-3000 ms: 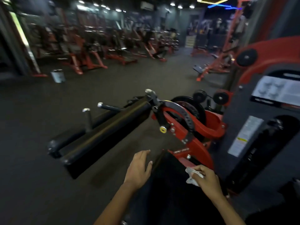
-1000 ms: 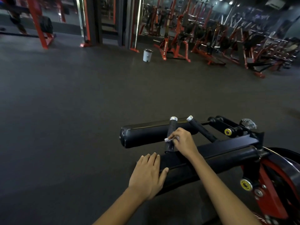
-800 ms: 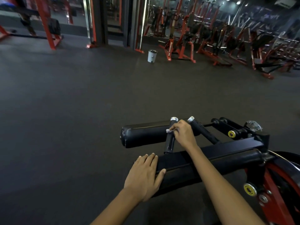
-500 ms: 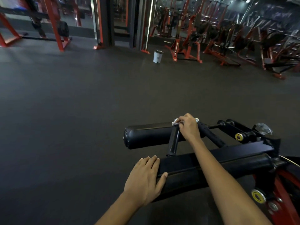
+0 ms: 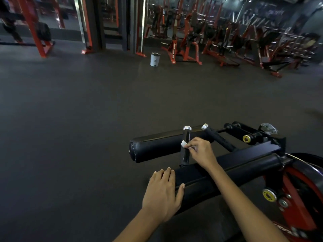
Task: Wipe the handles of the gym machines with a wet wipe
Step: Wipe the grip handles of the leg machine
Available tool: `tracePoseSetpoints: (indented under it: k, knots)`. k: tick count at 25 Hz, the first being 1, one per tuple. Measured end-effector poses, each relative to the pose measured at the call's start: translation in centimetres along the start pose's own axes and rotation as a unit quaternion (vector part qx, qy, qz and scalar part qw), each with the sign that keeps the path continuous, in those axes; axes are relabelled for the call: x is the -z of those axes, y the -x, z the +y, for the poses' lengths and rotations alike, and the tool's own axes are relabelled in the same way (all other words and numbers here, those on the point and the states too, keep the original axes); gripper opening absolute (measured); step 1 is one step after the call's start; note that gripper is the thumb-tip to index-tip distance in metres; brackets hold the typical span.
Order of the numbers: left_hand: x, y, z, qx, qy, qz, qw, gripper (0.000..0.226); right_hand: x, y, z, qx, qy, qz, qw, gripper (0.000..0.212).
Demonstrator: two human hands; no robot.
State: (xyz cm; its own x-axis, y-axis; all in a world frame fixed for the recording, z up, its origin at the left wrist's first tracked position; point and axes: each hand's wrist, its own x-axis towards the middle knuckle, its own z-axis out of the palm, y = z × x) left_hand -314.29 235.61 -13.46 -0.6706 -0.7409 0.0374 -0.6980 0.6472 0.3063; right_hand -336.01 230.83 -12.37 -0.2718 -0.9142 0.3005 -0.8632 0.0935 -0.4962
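A black upright handle with a silver cap stands on the machine in front of me. My right hand pinches a white wet wipe against the middle of this handle. A second black handle with a silver cap slants to the right of it. My left hand rests flat, fingers straight, on the end of the near black roller pad. A far black roller pad lies behind the handles.
The machine's red frame with yellow knobs is at the lower right. Dark rubber floor spreads ahead. A white bin stands far off beside rows of red gym machines. Red rack posts stand at the far left.
My right hand with the wipe slid up to the handle's cap, then back down to its middle. My left hand stayed on the near pad.
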Motion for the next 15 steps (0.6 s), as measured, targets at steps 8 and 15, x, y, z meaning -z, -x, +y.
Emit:
tracePoseSetpoints:
  k: [8,15]
  knots:
    - [1.2,-0.6,-1.3,-0.09,0.06,-0.076,0.991,0.114,1.2,3.3,-3.7,-0.044,0.1,-0.097,0.989,0.02]
    - [2.5,-5.5,-7.8,-0.236,0.106,-0.105,0.96,0.059,-1.2,5.5,-6.1,-0.131,0.097,0.001,0.987,0.009]
